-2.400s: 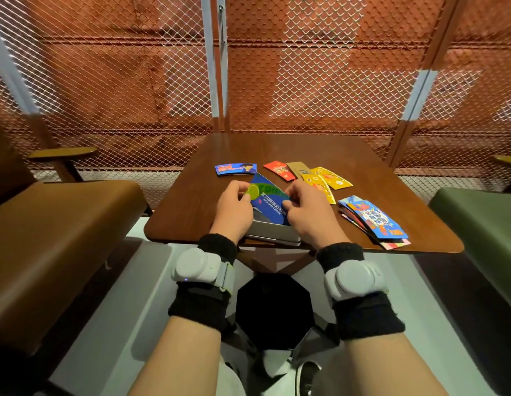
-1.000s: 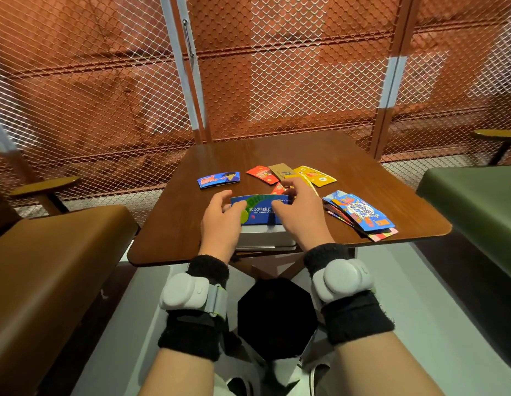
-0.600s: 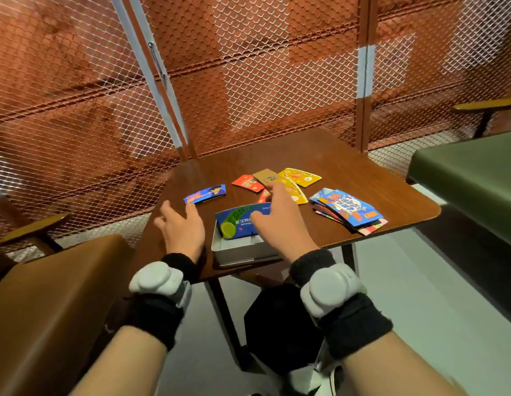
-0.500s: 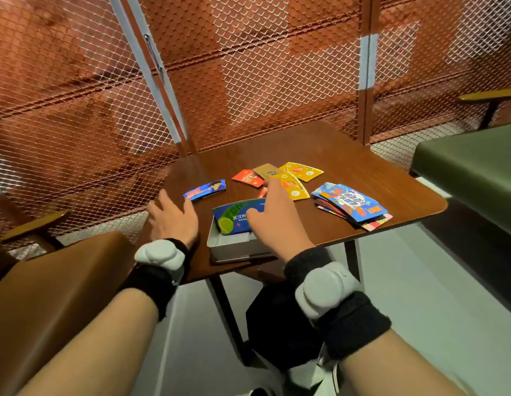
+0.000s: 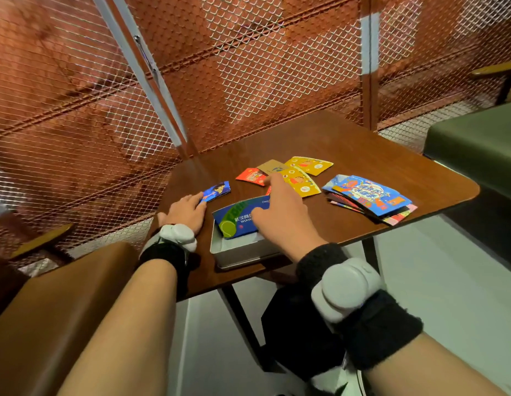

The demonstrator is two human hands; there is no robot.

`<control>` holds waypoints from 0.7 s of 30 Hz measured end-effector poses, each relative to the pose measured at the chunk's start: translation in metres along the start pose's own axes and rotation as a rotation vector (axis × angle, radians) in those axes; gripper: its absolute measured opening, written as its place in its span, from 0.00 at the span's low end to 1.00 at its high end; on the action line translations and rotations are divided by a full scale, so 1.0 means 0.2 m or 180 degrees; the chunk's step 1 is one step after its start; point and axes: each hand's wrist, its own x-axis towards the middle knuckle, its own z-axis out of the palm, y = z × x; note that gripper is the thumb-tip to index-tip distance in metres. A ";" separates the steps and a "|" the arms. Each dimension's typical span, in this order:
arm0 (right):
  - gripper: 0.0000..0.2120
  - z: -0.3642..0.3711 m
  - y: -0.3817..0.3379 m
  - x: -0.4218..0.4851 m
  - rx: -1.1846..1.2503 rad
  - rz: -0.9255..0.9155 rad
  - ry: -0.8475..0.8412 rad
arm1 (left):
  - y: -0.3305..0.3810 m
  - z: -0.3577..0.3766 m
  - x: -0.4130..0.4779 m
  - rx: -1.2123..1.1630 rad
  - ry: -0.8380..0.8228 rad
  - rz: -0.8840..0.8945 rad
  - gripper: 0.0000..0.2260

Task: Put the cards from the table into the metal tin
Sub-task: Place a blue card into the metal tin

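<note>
The metal tin (image 5: pixel 242 250) is sitting open at the near edge of the wooden desk (image 5: pixel 348 138), and a large blue card (image 5: pixel 237 221) with a green ball printed on it is lying tilted inside, its far edge sticking up above the rim. The right hand (image 5: pixel 280 212) is hovering over that card with its fingers stretched forward and grasping nothing, the fingertips lying at the near edge of a yellow card (image 5: pixel 300 181), just beside a red card (image 5: pixel 251 176). A tan card (image 5: pixel 272 166) and a second yellow card (image 5: pixel 311 164) are lying just beyond them. The left hand (image 5: pixel 187 211) is resting flat on the desk to the left of the tin, fingers released and straight, its fingertips touching the near end of a small blue card (image 5: pixel 217 190). Further right, well apart from the tin, a fanned stack of cards (image 5: pixel 368 198) is lying near the desk's edge, with a blue one on top. Both wrists are wearing black bands with grey devices.
</note>
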 end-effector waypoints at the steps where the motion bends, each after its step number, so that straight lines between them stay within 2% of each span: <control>1: 0.18 0.00 0.00 0.00 0.0022 0.0015 0.0007 | 0.00 0.00 -0.01 -0.0022 0.0091 0.0024 0.20; 7: 0.16 -0.01 0.00 0.00 0.0140 0.0027 0.0000 | 0.02 0.00 -0.10 -0.0502 0.0635 0.0150 0.19; 13: 0.13 0.00 0.02 0.01 0.0217 0.0044 -0.0062 | 0.09 -0.03 -0.37 -0.2206 0.1199 -0.0631 0.27; 21: 0.13 0.02 0.02 0.04 0.0283 0.0068 -0.0012 | 0.16 -0.09 -0.59 -0.3396 0.1274 -0.0299 0.24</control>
